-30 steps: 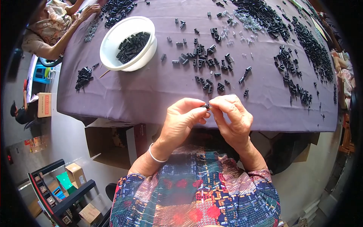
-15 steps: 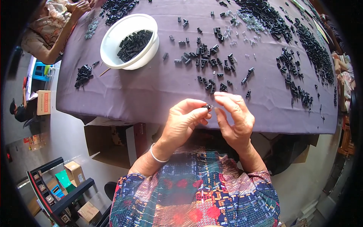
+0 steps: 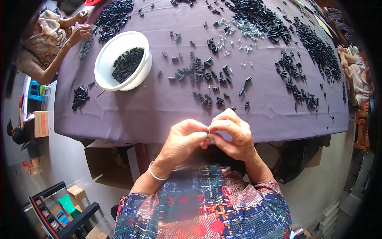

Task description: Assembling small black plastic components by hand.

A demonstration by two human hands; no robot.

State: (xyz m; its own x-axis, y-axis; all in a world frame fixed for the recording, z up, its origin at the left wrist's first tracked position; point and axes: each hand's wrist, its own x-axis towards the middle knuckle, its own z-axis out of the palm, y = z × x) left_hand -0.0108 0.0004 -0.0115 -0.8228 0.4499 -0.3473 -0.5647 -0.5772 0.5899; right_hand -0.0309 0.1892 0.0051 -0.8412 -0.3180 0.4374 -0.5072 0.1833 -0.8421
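Note:
Just off the table's near edge, my left hand [image 3: 184, 140] pinches a small black plastic part [image 3: 207, 132] between thumb and forefinger. My right hand [image 3: 234, 134] meets it there, its thumb and forefinger closed on the part's other end. The fingertips cover most of the part, so its full shape is hidden. Beyond my hands lie several loose black plastic parts [image 3: 219, 102], some of them short tubes. Small silvery pieces [image 3: 248, 30] that look like springs lie in a loose heap farther back.
A white bowl [image 3: 148, 63] of black tubes stands left of centre on the purple-grey tablecloth [image 3: 131, 123]. Large black heaps [image 3: 318, 51] spread at the right. Another person's hands [image 3: 80, 32] are at the far left. Beneath the table edge sits a cardboard box [image 3: 101, 163].
My right hand has come in to the left hand, its open fingers closing on the small black part. The view has shifted, so the table things appear lower and farther left.

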